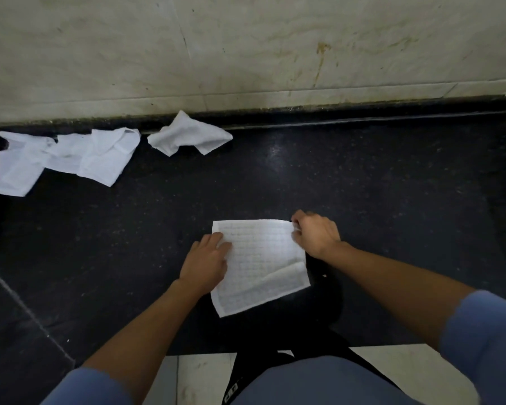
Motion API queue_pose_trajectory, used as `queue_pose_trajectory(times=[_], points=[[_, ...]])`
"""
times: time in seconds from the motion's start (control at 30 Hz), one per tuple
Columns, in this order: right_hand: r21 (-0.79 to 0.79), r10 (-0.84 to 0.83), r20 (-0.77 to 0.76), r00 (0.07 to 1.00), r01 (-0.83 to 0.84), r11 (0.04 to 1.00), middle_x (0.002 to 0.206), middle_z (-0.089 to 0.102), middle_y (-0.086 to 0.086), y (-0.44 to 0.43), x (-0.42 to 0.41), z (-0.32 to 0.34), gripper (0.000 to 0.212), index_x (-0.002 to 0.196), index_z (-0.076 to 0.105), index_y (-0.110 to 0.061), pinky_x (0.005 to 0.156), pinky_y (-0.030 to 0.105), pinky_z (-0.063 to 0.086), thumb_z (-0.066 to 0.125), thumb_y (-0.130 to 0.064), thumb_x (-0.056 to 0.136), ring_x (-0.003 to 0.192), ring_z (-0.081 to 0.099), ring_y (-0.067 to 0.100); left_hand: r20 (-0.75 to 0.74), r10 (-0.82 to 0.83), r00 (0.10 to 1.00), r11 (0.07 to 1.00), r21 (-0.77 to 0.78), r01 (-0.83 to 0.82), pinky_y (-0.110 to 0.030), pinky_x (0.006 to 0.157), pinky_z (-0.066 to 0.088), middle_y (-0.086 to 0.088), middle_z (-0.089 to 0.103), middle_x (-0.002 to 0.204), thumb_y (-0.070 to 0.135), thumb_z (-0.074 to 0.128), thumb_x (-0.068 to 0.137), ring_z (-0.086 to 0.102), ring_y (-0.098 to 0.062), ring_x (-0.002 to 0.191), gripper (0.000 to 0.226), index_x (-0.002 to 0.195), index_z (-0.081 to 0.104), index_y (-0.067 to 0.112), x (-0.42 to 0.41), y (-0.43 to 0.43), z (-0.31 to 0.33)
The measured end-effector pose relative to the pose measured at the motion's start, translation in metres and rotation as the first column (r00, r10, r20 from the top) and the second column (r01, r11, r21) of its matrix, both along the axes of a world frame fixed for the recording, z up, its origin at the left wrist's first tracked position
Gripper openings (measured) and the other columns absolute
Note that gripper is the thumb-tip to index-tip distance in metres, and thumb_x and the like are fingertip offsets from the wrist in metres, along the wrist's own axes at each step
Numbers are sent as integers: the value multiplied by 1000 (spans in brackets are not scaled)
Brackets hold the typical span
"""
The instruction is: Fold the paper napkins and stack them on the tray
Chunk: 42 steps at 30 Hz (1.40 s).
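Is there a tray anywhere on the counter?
No, the dark counter holds only the flat napkin, pressed by the left hand and pinched by the right hand, and crumpled napkins by the wall.

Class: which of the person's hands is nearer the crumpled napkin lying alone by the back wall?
Left. The left hand lies almost straight in front of the crumpled napkin, on the left side of the flat napkin; the right hand pinches its far right corner, further aside.
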State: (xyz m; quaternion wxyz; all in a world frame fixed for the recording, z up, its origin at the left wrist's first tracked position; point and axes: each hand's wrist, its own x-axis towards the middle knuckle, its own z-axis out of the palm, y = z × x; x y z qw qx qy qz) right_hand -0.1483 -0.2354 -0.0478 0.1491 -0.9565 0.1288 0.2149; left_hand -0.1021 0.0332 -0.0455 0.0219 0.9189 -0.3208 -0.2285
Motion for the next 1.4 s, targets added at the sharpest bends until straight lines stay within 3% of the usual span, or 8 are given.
queue_pose_trajectory(times=[0.23, 0.37, 0.47, 0.57, 0.7, 1.03, 1.23, 1.4], points=[[91, -110, 229, 967, 91, 992, 114, 53, 8, -2, 38, 11, 25, 117, 56, -17, 67, 32, 41, 52, -18, 92, 91, 59, 29, 42, 92, 995, 994, 59, -94, -44, 104, 34, -10, 31, 148, 29, 53, 91, 33, -27, 132, 46, 134, 47, 17, 8, 2, 4], [92, 86, 318, 944, -121, 988, 105, 56, 2, 2, 1, 21, 18, 107, 61, -18, 67, 34, 49, 54, -22, 91, 92, 57, 21, 90, 51, 995, 990, -137, -39, -35, 72, 51, -5, 62, 100, 14, 72, 73, 58, -21, 87, 22, 94, 68, 14, -29, 1, 5], [124, 329, 126, 936, -344, 931, 99, 60, -3, 9, -46, 21, 14, 96, 63, -21, 71, 35, 51, 54, -28, 88, 94, 58, 18, 32, -59, 998, 983, -172, 64, -27, 54, 47, 3, 57, 75, 12, 78, 63, 55, -14, 65, 18, 73, 64, 19, -65, 0, 1], [3, 506, -9, 862, -506, 862, 102, 58, -2, 11, -82, 14, 34, 99, 62, -20, 56, 31, 44, 70, -31, 67, 97, 58, 18, 6, -161, 987, 978, -131, 161, -25, 51, 43, 4, 55, 75, 22, 79, 56, 54, -14, 66, 25, 71, 59, 21, -91, 0, -9], [-147, 549, -36, 835, -548, 823, 62, 58, 0, 12, -91, 3, 46, 70, 62, -15, 33, 23, 31, 83, -20, 30, 55, 58, 19, 8, -132, 991, 988, -79, 133, -26, 54, 45, 2, 55, 73, 23, 79, 48, 54, -15, 67, 34, 75, 58, 20, -98, -6, -11], [-108, 610, 168, 774, -601, 792, 71, 57, -2, -1, -110, 4, 19, 62, 60, -21, 47, 28, 44, 73, -32, 54, 65, 58, 18, -102, -50, 994, 998, -53, 45, -29, 61, 39, -6, 56, 81, 4, 66, 59, 56, -23, 74, 19, 74, 58, 12, -107, -8, -3], [297, 282, -76, 956, -248, 922, 80, 63, -10, -11, -91, 29, 6, 81, 61, -28, 66, 27, 46, 58, -33, 80, 75, 59, 11, -342, 260, 903, 923, -188, -337, -27, 57, 42, 4, 56, 69, 13, 53, 84, 56, -15, 66, 13, 71, 53, 16, -97, 18, 17], [356, 18, 24, 1000, -26, 934, 84, 66, -8, -19, -36, 33, 12, 92, 69, -28, 72, 31, 51, 67, -29, 81, 80, 63, 13, -300, 446, 843, 822, -237, -518, -24, 64, 43, -2, 67, 80, 7, 61, 80, 61, -15, 71, 12, 87, 69, 11, -45, 20, 22]])
